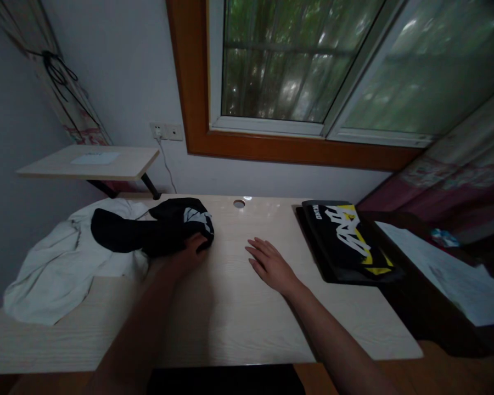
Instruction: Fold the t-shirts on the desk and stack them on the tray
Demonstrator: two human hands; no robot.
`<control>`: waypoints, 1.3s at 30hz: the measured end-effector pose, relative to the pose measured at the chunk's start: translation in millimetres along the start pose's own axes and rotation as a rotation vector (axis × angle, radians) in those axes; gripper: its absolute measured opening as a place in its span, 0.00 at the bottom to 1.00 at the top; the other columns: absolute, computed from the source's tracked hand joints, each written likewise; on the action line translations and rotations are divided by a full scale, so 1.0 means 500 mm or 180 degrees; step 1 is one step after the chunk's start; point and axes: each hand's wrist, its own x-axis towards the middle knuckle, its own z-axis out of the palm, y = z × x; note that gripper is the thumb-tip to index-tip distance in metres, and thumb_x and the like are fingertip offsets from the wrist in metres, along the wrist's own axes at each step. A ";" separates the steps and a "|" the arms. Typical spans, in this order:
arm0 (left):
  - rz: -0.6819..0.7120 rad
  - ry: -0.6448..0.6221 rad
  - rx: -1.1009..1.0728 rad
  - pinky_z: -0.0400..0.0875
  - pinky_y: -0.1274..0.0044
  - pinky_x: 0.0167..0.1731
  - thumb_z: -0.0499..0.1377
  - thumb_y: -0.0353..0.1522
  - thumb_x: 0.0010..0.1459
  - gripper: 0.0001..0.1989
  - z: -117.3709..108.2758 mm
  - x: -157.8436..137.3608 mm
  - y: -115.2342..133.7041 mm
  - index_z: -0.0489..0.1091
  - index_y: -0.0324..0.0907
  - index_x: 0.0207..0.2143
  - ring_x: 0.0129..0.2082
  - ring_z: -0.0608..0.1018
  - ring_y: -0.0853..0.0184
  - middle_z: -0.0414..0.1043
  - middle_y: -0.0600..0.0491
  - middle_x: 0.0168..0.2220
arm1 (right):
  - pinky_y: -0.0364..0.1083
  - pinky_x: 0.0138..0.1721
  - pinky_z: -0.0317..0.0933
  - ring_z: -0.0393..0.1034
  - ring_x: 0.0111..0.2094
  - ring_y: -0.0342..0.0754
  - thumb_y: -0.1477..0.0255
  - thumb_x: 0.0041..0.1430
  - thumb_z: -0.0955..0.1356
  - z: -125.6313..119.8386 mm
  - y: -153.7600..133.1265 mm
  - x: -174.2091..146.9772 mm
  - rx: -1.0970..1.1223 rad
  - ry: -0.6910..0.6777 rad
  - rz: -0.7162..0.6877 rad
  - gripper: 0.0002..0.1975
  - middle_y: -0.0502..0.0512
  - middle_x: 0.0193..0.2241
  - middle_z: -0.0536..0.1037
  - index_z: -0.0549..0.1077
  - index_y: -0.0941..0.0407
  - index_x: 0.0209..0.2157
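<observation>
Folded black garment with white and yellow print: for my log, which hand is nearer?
Right. The right hand rests over the pale wooden table, left of the folded black garment; the left hand is farther left, at the crumpled black cloth.

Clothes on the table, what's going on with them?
A person's left hand touches a bunched black cloth, which partly covers a white cloth. The right hand is open over the table, holding nothing. A folded dark cloth with white and yellow print lies at the right.
</observation>
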 end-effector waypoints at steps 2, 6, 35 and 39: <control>0.0309 -0.0275 -0.0183 0.68 0.68 0.59 0.58 0.30 0.57 0.21 0.014 -0.015 0.033 0.73 0.47 0.54 0.60 0.72 0.57 0.66 0.48 0.63 | 0.65 0.67 0.52 0.59 0.67 0.57 0.68 0.70 0.63 -0.001 -0.003 0.002 0.0088 0.0035 0.0027 0.22 0.57 0.64 0.68 0.65 0.48 0.64; 0.1276 -0.0924 -0.0825 0.71 0.73 0.52 0.58 0.27 0.55 0.18 0.028 -0.038 0.111 0.77 0.44 0.47 0.49 0.78 0.63 0.75 0.48 0.50 | 0.61 0.65 0.57 0.60 0.65 0.55 0.68 0.70 0.62 -0.007 -0.009 0.006 0.0398 0.0429 0.0292 0.29 0.61 0.64 0.66 0.54 0.51 0.69; -0.0757 0.1406 0.0246 0.64 0.65 0.56 0.51 0.23 0.44 0.13 -0.098 0.016 -0.012 0.73 0.44 0.25 0.42 0.76 0.59 0.75 0.50 0.34 | 0.46 0.29 0.67 0.72 0.26 0.47 0.69 0.65 0.64 -0.034 -0.007 -0.023 0.0985 0.1048 0.0581 0.11 0.52 0.30 0.80 0.78 0.52 0.41; -0.0617 0.1655 0.0250 0.63 0.64 0.56 0.51 0.23 0.48 0.10 -0.100 0.013 -0.010 0.69 0.45 0.23 0.43 0.75 0.59 0.74 0.50 0.33 | 0.54 0.44 0.70 0.74 0.41 0.53 0.69 0.66 0.64 -0.038 0.002 -0.008 0.0765 0.1521 0.0630 0.11 0.57 0.38 0.79 0.78 0.51 0.43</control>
